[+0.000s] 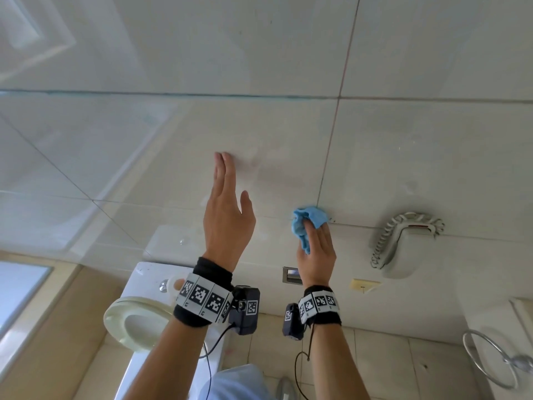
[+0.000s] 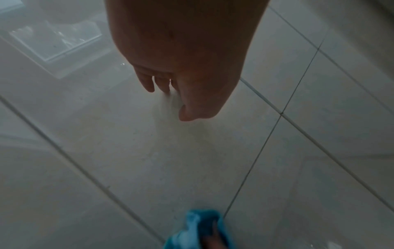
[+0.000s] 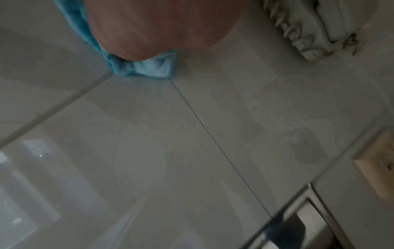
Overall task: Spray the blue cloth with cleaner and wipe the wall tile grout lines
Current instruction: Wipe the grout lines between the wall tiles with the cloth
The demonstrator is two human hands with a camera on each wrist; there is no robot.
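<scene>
A crumpled blue cloth [image 1: 313, 216] is pressed against the pale wall tile where a vertical grout line [image 1: 331, 140] meets a horizontal grout line [image 1: 360, 225]. My right hand [image 1: 315, 249] grips the cloth from below, its fingertips hidden in the folds. The right wrist view shows the blue cloth [image 3: 153, 67] bunched under my right hand [image 3: 162, 30]. My left hand [image 1: 233, 177] is open, its straight fingertips touching the tile up and left of the cloth. In the left wrist view my left hand [image 2: 177, 94] holds nothing, and the cloth [image 2: 196, 224] sits at the bottom edge. No spray bottle is in view.
A white toilet [image 1: 135, 316] stands below my left arm. A wall phone with a coiled cord [image 1: 403, 241] hangs right of the cloth. A metal wall fitting [image 1: 292, 275] and a beige plate [image 1: 364, 285] sit lower down. A chrome towel ring [image 1: 490, 362] is at the lower right.
</scene>
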